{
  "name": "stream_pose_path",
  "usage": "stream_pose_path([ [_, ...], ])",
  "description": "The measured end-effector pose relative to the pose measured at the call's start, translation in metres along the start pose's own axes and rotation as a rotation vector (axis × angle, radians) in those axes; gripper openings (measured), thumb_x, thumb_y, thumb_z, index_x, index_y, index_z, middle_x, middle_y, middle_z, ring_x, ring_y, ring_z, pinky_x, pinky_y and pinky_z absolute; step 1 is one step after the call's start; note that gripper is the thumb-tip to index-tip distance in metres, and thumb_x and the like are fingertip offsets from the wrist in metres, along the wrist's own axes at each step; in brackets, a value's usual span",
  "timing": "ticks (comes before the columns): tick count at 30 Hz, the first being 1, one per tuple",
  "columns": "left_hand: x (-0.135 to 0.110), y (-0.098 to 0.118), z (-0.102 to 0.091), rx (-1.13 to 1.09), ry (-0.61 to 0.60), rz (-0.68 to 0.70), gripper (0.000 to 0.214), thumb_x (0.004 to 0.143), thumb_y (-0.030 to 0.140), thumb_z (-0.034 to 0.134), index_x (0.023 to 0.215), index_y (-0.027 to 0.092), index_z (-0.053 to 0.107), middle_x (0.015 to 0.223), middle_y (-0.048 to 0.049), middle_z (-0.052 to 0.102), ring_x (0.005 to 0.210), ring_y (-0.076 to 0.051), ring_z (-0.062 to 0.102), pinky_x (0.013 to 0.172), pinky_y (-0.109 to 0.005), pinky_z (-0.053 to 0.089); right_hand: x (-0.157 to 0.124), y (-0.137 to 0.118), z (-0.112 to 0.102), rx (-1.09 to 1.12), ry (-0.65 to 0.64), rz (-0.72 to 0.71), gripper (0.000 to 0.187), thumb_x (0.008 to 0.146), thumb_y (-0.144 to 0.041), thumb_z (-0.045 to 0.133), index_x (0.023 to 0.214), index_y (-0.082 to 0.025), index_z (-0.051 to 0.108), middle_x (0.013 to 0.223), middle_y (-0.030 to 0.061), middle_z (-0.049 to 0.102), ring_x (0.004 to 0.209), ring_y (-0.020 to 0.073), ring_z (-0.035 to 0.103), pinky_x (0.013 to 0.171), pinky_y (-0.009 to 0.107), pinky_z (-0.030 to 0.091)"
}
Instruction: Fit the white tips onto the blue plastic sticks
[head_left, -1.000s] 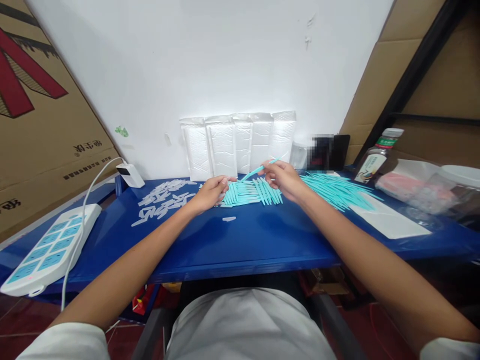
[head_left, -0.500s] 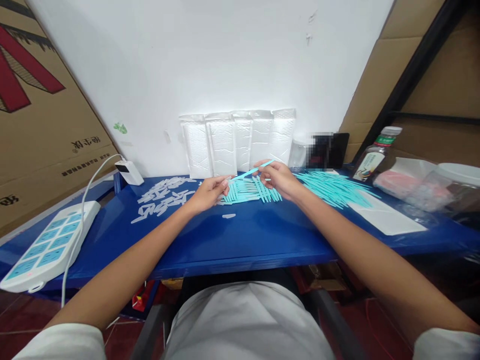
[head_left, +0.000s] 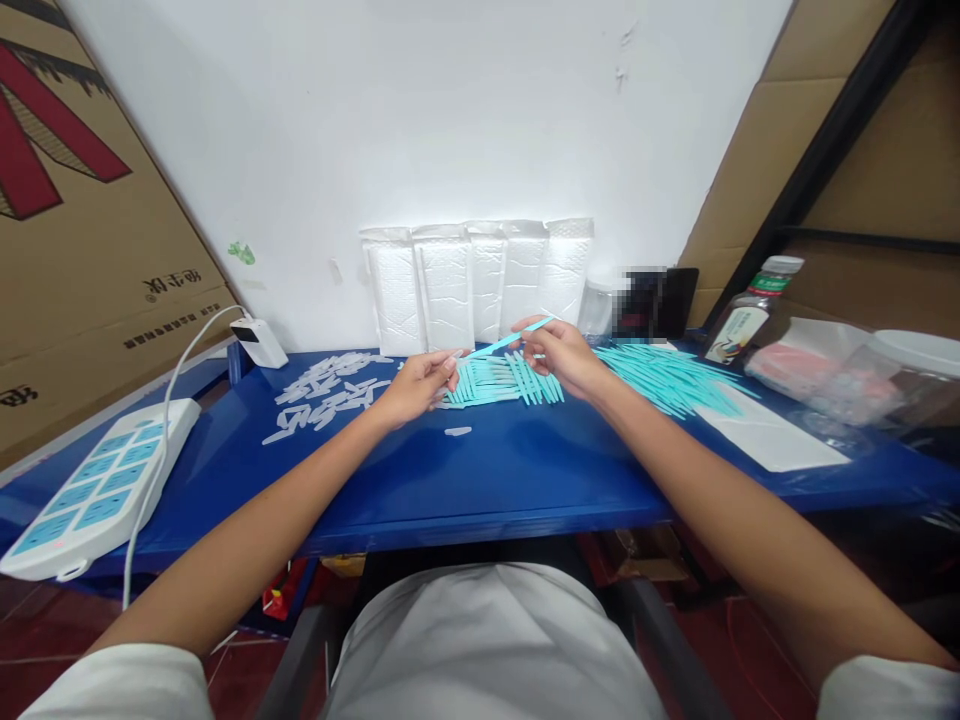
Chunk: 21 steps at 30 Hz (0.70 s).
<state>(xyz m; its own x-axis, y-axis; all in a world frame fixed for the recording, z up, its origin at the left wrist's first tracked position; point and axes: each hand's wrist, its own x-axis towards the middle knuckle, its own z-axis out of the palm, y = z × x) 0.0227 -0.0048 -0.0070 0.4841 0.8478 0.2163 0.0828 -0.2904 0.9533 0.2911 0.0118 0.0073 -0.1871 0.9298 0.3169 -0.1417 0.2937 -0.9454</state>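
The table point(head_left: 480, 490) is plain deep blue. The sticks point(head_left: 667, 380) at the middle and right are turquoise, the small pieces point(head_left: 330, 390) at left whitish and see-through. The far envelopes point(head_left: 442, 290) are white. The left box point(head_left: 97, 270) is brown with red, hatched shapes and black print; the left power strip point(head_left: 97, 490), white with light-blue panels.

The turquoise stick point(head_left: 495, 346) has slid toward the left fingers point(head_left: 442, 373). A second ago its lower end sat just beyond their tips; now that end meets them. The right fingers point(head_left: 551, 345), pinching the stick, have come nearer to the left ones. The left fingertips, which earlier reached out farther toward the right fingers, are drawn in, and a small pale piece point(head_left: 457, 354) now shows more plainly at them.
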Motion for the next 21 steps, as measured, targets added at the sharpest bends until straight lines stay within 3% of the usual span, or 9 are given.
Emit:
stream_pose_path([
  [8, -0.001, 0.002, 0.001, 0.046, 0.019, -0.006, 0.053, 0.095, 0.061, 0.062, 0.11, 0.012, 0.071, 0.078, -0.0028, 0.058, 0.048, -0.005, 0.03, 0.041, -0.021, 0.029, -0.004, -0.001, 0.004, -0.028, -0.054, 0.016, 0.029, 0.08, -0.037, 0.079, 0.103, -0.02, 0.073, 0.091, 0.007, 0.075, 0.058, 0.0104, 0.054, 0.042, 0.021, 0.031],
  [16, -0.006, 0.001, 0.004, -0.057, -0.052, -0.038, 0.067, 0.094, 0.058, 0.065, 0.142, 0.011, 0.059, 0.074, 0.0015, 0.052, 0.05, -0.006, 0.031, 0.043, -0.02, 0.032, -0.011, 0.0, 0.012, -0.092, -0.21, 0.021, 0.036, 0.082, -0.042, 0.078, 0.108, -0.019, 0.075, 0.099, 0.0089, 0.077, 0.063, 0.0114, 0.057, 0.043, 0.021, 0.037],
  [21, -0.005, 0.001, 0.006, -0.08, -0.046, -0.063, 0.064, 0.094, 0.059, 0.065, 0.139, 0.013, 0.061, 0.074, 0.0019, 0.052, 0.049, -0.006, 0.029, 0.041, -0.02, 0.03, -0.009, -0.006, 0.006, -0.143, -0.299, 0.047, 0.047, 0.079, -0.051, 0.082, 0.111, -0.017, 0.077, 0.102, 0.0119, 0.078, 0.067, 0.0138, 0.061, 0.046, 0.023, 0.041],
])
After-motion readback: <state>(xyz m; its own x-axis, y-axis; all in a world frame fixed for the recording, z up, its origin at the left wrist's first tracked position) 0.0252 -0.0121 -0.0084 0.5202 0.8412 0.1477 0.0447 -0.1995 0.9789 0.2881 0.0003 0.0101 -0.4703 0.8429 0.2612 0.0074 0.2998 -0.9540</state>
